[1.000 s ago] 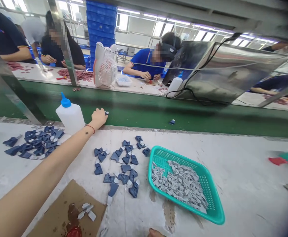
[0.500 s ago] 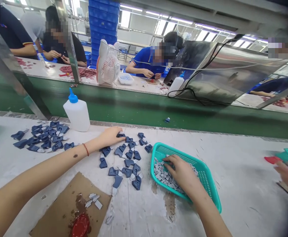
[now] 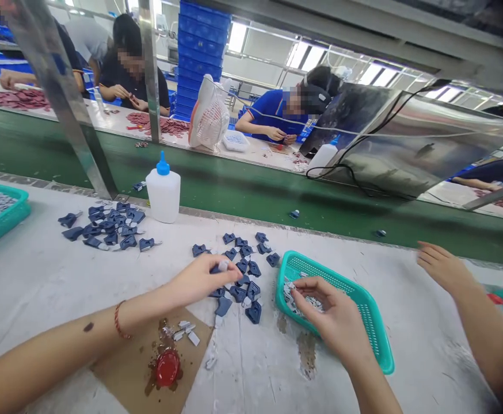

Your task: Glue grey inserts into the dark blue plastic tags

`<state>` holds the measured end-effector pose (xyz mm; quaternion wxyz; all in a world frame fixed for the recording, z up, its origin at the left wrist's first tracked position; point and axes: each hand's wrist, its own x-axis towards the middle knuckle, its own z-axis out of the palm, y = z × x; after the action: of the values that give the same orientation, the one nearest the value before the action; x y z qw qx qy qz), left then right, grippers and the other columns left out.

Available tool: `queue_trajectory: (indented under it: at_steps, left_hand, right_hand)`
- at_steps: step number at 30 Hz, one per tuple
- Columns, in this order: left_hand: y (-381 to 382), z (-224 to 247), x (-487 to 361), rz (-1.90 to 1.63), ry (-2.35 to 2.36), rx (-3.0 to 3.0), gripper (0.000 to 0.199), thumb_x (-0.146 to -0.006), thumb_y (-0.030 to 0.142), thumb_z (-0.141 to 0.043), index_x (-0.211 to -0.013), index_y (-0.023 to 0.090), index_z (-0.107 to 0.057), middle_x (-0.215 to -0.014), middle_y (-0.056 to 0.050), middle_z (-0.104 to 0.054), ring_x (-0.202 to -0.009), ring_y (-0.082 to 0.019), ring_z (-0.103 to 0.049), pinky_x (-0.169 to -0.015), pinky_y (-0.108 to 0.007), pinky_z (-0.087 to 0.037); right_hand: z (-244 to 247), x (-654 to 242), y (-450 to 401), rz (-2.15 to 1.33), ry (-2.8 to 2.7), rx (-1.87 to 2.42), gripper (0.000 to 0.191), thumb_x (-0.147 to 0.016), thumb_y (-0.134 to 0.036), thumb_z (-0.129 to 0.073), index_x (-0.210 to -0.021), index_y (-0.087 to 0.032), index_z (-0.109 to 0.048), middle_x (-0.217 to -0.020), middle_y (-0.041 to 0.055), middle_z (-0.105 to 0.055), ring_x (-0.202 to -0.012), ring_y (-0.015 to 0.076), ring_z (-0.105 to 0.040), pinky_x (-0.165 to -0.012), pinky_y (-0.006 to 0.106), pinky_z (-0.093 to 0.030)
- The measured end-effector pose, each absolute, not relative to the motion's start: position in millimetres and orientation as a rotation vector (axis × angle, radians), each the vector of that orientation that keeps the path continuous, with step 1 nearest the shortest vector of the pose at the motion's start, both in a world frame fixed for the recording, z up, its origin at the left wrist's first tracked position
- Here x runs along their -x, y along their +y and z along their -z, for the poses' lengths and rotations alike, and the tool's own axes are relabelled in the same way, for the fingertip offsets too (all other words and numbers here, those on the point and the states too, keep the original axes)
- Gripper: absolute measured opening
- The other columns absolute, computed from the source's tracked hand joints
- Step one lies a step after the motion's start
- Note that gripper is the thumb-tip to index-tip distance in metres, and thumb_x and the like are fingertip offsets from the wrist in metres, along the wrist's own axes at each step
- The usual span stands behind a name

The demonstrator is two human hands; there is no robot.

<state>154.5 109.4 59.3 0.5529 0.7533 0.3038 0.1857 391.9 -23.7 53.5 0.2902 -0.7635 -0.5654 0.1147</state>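
My left hand (image 3: 208, 276) is closed on a dark blue piece (image 3: 215, 268) with a light grey tab, above the near part of a scatter of similar blue pieces (image 3: 254, 312). At the green basket (image 3: 374, 322), my right hand (image 3: 327, 302) pinches a small light grey piece (image 3: 292, 286) over the grey pieces inside. A brown cardboard sheet (image 3: 122, 376) lies near my left forearm, bearing a red round lid (image 3: 167, 368) of wet liquid and several loose grey pieces (image 3: 194, 338).
A white bottle with blue cap (image 3: 163, 195) stands beside another pile of blue pieces (image 3: 111, 225). Another green basket (image 3: 18, 204) is at far left. A person's hand (image 3: 444, 267) reaches in from the right. Across the green belt (image 3: 243, 190), people work.
My left hand has picked up a blue piece and come nearer. My right hand has risen slightly with a grey piece. The view has shifted, and the neighbour's arm reaches farther in.
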Motion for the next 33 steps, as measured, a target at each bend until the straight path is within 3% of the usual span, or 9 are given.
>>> queue_trajectory:
  at_steps: [5, 9, 15, 20, 23, 26, 30, 33]
  left_hand:
    - [64, -70, -136, -0.329, 0.691, -1.316, 0.031, -0.084, 0.045, -0.059, -0.089, 0.017, -0.070, -0.061, 0.005, -0.047, -0.053, -0.009, -0.035, -0.048, -0.021, -0.027]
    - [46, -64, -113, -0.376, 0.745, -1.150, 0.029, -0.081, 0.045, -0.064, -0.077, 0.017, -0.064, -0.058, 0.007, -0.041, -0.051, -0.008, -0.029, -0.047, -0.022, -0.023]
    - [21, -46, -73, -0.374, 0.849, -0.895, 0.034, -0.076, 0.049, -0.070, -0.079, 0.016, -0.063, -0.047, 0.010, -0.035, -0.046, -0.008, -0.028, -0.046, -0.021, -0.023]
    - [3, -34, -54, -0.423, 0.876, -0.766, 0.038, -0.075, 0.053, -0.070, -0.078, 0.017, -0.061, -0.041, 0.011, -0.034, -0.042, -0.007, -0.026, -0.044, -0.021, -0.023]
    - [-5, -25, -44, -0.496, 0.940, -0.780, 0.039, -0.073, 0.053, -0.073, -0.081, 0.016, -0.065, -0.052, 0.008, -0.046, -0.045, -0.007, -0.031, -0.045, -0.021, -0.025]
    - [-11, -19, -33, -0.563, 0.994, -0.851, 0.033, -0.074, 0.047, -0.074, -0.088, 0.017, -0.071, -0.074, 0.001, -0.063, -0.060, -0.010, -0.048, -0.056, -0.021, -0.037]
    - [-17, -16, -19, -0.546, 0.958, -0.886, 0.028, -0.077, 0.044, -0.072, -0.086, 0.018, -0.073, -0.083, -0.003, -0.071, -0.082, -0.019, -0.061, -0.079, -0.028, -0.046]
    - [-21, -15, -12, -0.530, 1.011, -0.919, 0.027, -0.076, 0.041, -0.071, -0.088, 0.017, -0.074, -0.088, -0.005, -0.073, -0.087, -0.022, -0.063, -0.084, -0.031, -0.047]
  right_hand:
    - [-76, -315, -33, -0.207, -1.733, 1.692, 0.003, -0.086, -0.023, -0.061, -0.085, -0.024, -0.058, -0.084, 0.0026, -0.068, -0.083, 0.0184, -0.067, -0.072, 0.027, -0.053]
    - [-80, -275, -38, -0.153, -1.922, 1.538, 0.011, -0.088, -0.013, -0.058, -0.091, -0.024, -0.058, -0.087, 0.0031, -0.067, -0.085, 0.0168, -0.066, -0.073, 0.027, -0.053]
    - [-59, -243, -47, -0.190, -1.964, 1.342, 0.020, -0.087, -0.002, -0.056, -0.089, -0.022, -0.057, -0.084, 0.0036, -0.066, -0.077, 0.0144, -0.066, -0.069, 0.024, -0.053]
    - [-46, -224, -56, -0.120, -2.125, 1.267, 0.022, -0.087, -0.001, -0.055, -0.098, -0.019, -0.061, -0.092, 0.0097, -0.070, -0.086, 0.0194, -0.068, -0.077, 0.029, -0.056]
    - [-42, -214, -60, -0.223, -2.097, 1.277, 0.023, -0.087, -0.002, -0.056, -0.100, -0.020, -0.062, -0.092, 0.0088, -0.070, -0.086, 0.0186, -0.068, -0.077, 0.028, -0.057]
    - [-37, -205, -62, -0.395, -1.987, 1.324, 0.029, -0.086, -0.004, -0.060, -0.111, -0.020, -0.059, -0.096, 0.0085, -0.069, -0.089, 0.0178, -0.068, -0.076, 0.025, -0.058]
    - [-27, -195, -67, -0.407, -1.981, 1.352, 0.031, -0.087, -0.005, -0.059, -0.114, -0.020, -0.061, -0.098, 0.0084, -0.069, -0.090, 0.0163, -0.069, -0.078, 0.023, -0.058]
    - [-23, -188, -69, -0.395, -2.004, 1.382, 0.030, -0.087, -0.007, -0.060, -0.114, -0.019, -0.061, -0.099, 0.0089, -0.069, -0.090, 0.0168, -0.070, -0.078, 0.023, -0.059]
